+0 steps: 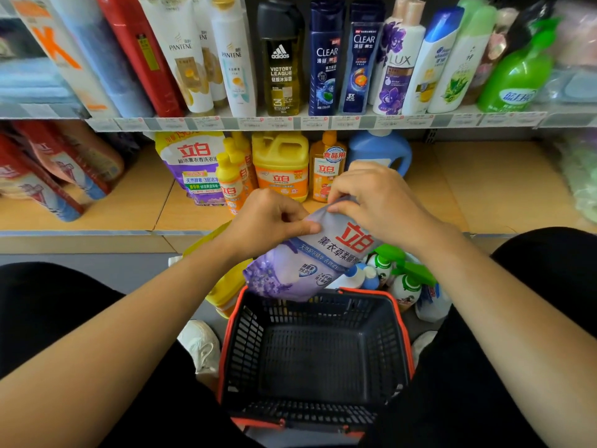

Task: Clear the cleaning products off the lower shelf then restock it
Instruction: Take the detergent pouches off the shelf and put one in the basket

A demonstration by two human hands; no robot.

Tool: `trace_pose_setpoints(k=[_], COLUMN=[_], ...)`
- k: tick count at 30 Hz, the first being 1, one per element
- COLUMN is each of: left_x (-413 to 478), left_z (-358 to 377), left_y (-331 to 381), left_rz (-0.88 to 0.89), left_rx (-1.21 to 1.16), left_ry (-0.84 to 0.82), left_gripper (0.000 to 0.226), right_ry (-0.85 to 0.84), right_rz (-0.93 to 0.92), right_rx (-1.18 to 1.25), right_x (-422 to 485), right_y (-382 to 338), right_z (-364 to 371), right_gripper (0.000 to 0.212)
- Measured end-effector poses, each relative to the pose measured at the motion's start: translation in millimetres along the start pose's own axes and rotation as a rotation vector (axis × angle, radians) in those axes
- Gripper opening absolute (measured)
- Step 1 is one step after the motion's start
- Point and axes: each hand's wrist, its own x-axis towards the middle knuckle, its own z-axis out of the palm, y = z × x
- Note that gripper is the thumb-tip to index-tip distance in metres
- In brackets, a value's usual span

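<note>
While the left grip (268,218) and right grip (371,202) pinch its top, a soft lilac plastic pouch (307,263) hangs at mid-frame.
Each grip nips the crinkled top edge between thumb and curled fingers; the glossy, bulging bottom meets the far rim of a black lattice-walled plastic basket (245,334), lower in the frame than the tan lower shelf (484,189).

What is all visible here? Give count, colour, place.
basket: one, black with orange rim, floor
held pouch: one, purple, over the basket's far rim
shelf pouch: one, purple, lower shelf
small bottles: at least two, yellow, lower shelf
yellow jug: one, yellow, lower shelf
orange bottle: one, orange, lower shelf
blue jug: one, blue, lower shelf
spray bottles: two, green-topped, floor right of basket
toiletry bottles: many, mixed, upper shelf
left hand: pinches held pouch
right hand: pinches held pouch
</note>
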Motion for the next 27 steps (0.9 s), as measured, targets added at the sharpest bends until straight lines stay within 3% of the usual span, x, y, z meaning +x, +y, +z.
trace_pose_setpoints(k=[2, 6, 9, 11, 13, 17, 23, 27], left_x=[-5.1, -19.4, -28.3, -34.0, -38.1, -36.1, -24.2, -18.2], left_z=[-3.7, -4.4, 12.5, 24.3, 35.7, 47.0, 26.9, 8.7], left_y=[-9.8, -39.7, -49.2, -52.6, -51.0, -47.5, -50.0, -39.5], left_rz=[-0.137, -0.435, -0.758, -0.823, -0.813, -0.738, -0.64, -0.429], left_rx=[-0.144, -0.153, -0.343, -0.387, -0.463, -0.613, -0.525, -0.399], left_ry=[0.008, -0.004, -0.049, -0.159, -0.192, 0.104, 0.359, 0.486], left_gripper=[0.024, 0.048, 0.034, 0.025, 0.025, 0.015, 0.005, 0.013], right_ry=[0.003, -0.004, 0.035, 0.072, 0.099, 0.16, 0.185, 0.091], right_rz=[0.048, 0.083, 0.095, 0.105, 0.107, 0.169, 0.321, 0.42], right_rx=[0.02, 0.005, 0.001, 0.028, 0.052, 0.084, 0.197, 0.109], right_x=[-3.8, -5.4, -6.1, -8.1, -9.9, -11.8, -19.0, -22.6], right_y=[2.8, 10.6, 14.5, 17.5, 20.0, 28.9, 47.2, 63.6], right_z=[-0.2, -1.5, -2.5, -3.9, -5.8, -10.3, -14.5, -10.8], right_gripper=[0.006, 0.004, 0.004, 0.004, 0.004, 0.004, 0.009, 0.015])
